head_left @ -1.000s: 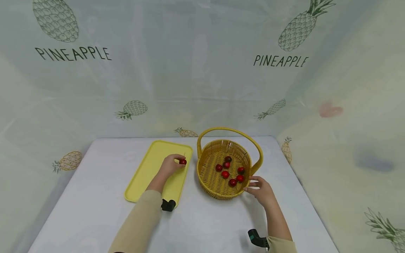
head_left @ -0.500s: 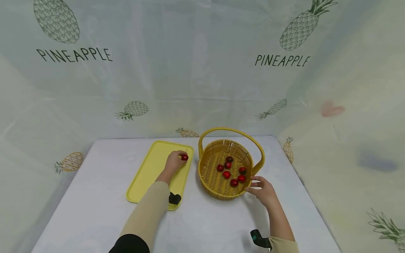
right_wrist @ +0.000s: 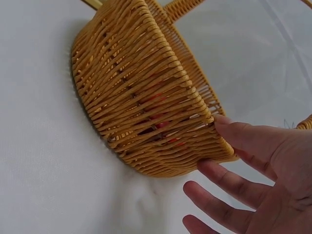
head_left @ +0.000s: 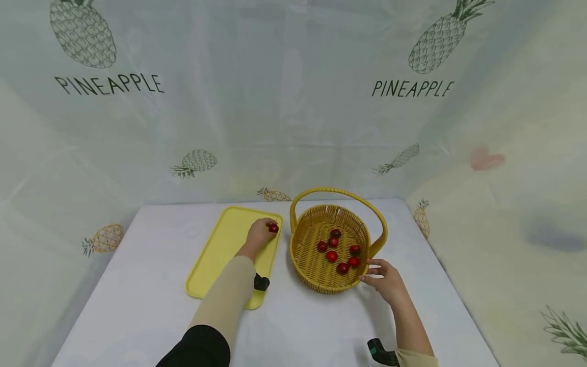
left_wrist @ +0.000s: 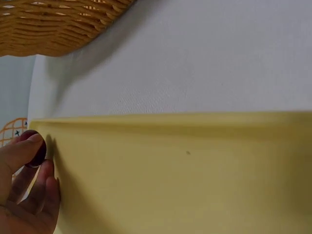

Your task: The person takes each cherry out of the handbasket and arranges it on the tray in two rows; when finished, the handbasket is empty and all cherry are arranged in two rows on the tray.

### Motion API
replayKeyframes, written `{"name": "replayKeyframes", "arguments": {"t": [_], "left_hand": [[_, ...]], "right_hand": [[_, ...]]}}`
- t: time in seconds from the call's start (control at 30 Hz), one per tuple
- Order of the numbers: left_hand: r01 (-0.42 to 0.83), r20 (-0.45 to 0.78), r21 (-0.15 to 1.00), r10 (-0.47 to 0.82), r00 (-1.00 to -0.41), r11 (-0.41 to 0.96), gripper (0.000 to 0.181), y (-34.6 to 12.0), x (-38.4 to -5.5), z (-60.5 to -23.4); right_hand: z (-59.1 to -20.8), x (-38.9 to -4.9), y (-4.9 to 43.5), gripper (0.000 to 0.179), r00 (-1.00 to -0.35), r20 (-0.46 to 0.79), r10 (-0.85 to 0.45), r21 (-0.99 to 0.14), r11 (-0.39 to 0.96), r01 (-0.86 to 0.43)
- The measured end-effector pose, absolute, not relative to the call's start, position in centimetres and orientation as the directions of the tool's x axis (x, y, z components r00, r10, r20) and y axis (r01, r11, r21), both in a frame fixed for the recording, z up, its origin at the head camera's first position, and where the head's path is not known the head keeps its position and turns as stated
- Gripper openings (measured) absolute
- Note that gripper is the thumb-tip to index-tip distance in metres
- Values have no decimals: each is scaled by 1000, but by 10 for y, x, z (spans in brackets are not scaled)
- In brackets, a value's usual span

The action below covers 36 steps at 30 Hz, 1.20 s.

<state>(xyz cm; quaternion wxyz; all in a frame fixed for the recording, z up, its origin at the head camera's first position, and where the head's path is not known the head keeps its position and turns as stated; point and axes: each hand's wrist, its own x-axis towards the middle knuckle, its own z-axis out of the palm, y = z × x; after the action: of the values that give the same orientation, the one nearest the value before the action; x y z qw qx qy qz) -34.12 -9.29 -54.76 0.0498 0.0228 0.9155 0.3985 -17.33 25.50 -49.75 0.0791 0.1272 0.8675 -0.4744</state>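
Observation:
My left hand (head_left: 259, 234) pinches a dark red cherry (head_left: 274, 228) over the far right corner of a yellow tray (head_left: 220, 244). In the left wrist view, the thumb lies across this cherry while other fingers curl below it. To the tray's right stands a yellow wicker basket (head_left: 316, 286) with a tall arched handle. Several red cherries (head_left: 332, 256) lie in the basket, mostly toward its right side. My right hand (head_left: 387, 283) grips the basket's near right rim. Seen from the right wrist, the thumb is at the rim (right_wrist: 187, 78) and a finger touches the outer wall.
Tray and basket stand apart on a white-covered table (head_left: 151, 265), with a narrow gap between them. A curtain (head_left: 293, 102) printed with pineapples hangs behind the table and at its sides. The basket's handle (head_left: 341, 190) rises above its bowl.
My left hand has carried the cherry away from me and slightly right, toward the tray's far right corner. My right hand stays at the basket's rim. The whole view has shifted slightly.

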Motion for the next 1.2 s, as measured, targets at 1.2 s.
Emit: {"name": "replayKeyframes", "arguments": {"t": [1.2], "left_hand": [[11,-108,716,126,-986,698,33,-100,-351,-552]], "right_hand": [[-501,-174,256,53,-953,-263,150,-813,497,303]]}}
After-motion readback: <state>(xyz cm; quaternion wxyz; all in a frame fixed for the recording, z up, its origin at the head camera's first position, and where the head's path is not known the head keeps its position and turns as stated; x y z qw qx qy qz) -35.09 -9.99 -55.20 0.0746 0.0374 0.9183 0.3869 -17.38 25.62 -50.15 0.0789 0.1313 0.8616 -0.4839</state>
